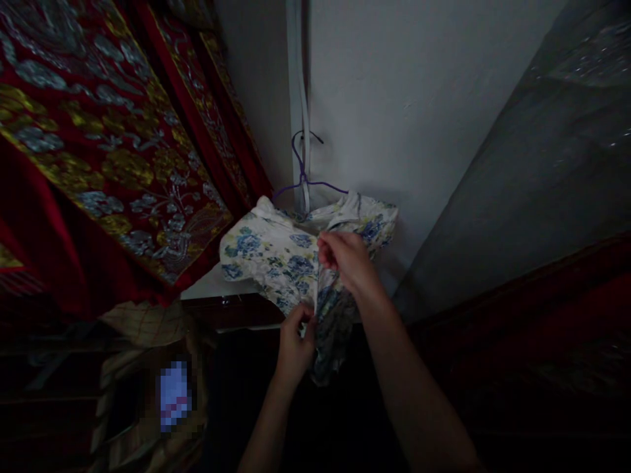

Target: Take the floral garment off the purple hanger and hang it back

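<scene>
A small white garment with blue flowers (pixel 276 253) hangs on a purple wire hanger (pixel 302 174) against a white wall. My right hand (pixel 348 259) pinches the garment's front edge near the collar, fingers closed on the cloth. Lower down, my left hand (pixel 294 345) grips the same front edge, fingers curled on the fabric. The bottom of the garment droops between my two forearms into shadow.
A red cloth with gold and silver embroidery (pixel 98 131) hangs at the left. A grey shiny sheet (pixel 542 164) slopes down the right side. A white strip (pixel 296 79) runs down the wall behind the hanger. Dark wooden furniture (pixel 236 309) and pale checked fabric (pixel 142 322) lie below.
</scene>
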A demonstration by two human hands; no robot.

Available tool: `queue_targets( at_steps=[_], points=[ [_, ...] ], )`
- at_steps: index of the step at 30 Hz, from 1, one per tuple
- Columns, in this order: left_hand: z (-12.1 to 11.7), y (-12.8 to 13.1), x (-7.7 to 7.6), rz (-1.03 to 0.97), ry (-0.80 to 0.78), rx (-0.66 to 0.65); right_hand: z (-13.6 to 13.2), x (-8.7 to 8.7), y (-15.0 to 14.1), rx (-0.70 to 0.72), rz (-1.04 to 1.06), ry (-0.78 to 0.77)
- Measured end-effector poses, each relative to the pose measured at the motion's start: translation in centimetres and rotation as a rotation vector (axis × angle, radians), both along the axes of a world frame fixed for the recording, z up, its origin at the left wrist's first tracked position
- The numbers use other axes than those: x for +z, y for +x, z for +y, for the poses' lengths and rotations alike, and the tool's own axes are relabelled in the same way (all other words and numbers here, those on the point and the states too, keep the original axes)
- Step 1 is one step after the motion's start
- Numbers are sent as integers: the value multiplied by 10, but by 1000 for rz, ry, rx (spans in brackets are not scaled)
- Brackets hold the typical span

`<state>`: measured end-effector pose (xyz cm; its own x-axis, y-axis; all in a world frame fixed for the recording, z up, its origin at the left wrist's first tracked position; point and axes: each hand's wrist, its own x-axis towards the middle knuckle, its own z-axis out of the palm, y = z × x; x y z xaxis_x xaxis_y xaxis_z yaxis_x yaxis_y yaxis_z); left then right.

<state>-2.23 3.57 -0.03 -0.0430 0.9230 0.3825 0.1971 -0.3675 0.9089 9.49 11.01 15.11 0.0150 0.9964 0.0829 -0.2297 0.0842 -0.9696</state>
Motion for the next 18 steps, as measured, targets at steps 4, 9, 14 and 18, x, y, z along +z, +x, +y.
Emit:
queue_targets(
  at_steps=[4,9,14,18],
  points=[
    [20,-6,-15,105,18,-84,26,48,-3,-27,-3,159],
    [40,-33,2,161,-71,-213,13,28,-10,10,7,216],
    [50,-40,113,-93,236,-132,-2,21,-14,65,-56,284],
    [65,-38,186,169,520,-15,-5,33,-13,69,-141,389]
  ],
)
